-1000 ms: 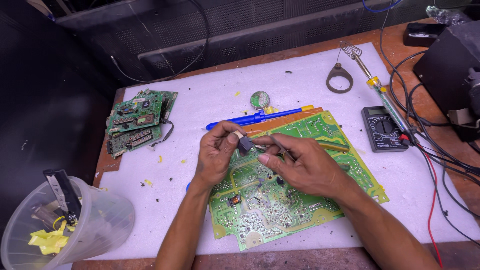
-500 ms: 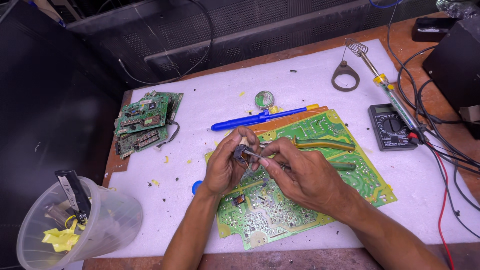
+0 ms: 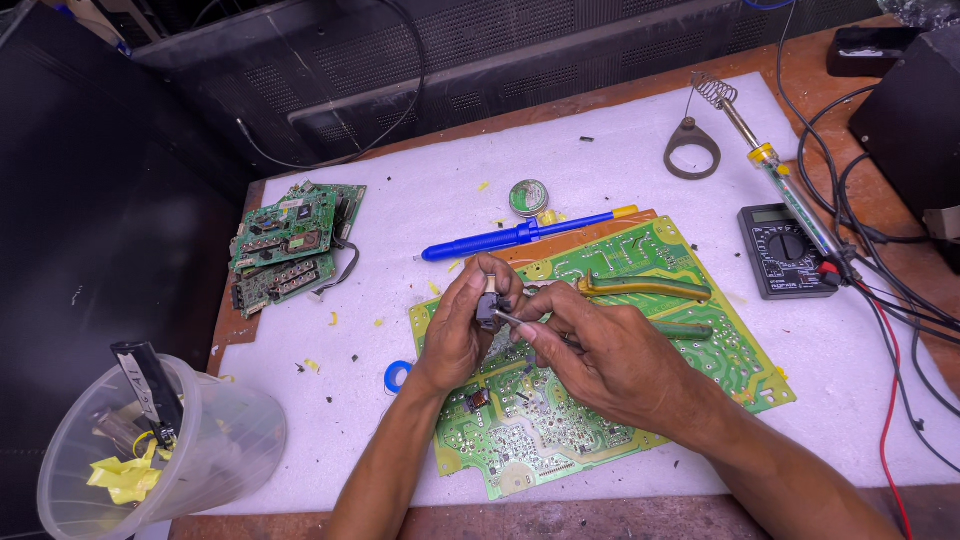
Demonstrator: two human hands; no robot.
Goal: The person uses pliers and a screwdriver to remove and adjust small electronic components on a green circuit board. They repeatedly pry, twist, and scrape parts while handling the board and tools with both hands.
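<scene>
My left hand [image 3: 460, 325] pinches a small dark electronic part [image 3: 488, 308] between thumb and fingers, just above a large green circuit board [image 3: 690, 270] lying on the white foam mat [image 3: 600, 160]. My right hand [image 3: 610, 355] grips a thin metal tool [image 3: 508, 319] whose tip touches that part. Green-handled pliers [image 3: 645, 289] rest on the board right behind my right hand.
A blue desoldering pump [image 3: 510, 237] and a small round tin [image 3: 528, 197] lie beyond the board. Smaller circuit boards [image 3: 290, 240] are stacked at left. A soldering iron [image 3: 790, 195], multimeter [image 3: 785, 250] and cables sit right. A clear plastic tub [image 3: 150, 450] stands front left.
Both hands stay together over the board; they have drawn slightly closer, with the tool tip now against the small part. The view has shifted a little.
</scene>
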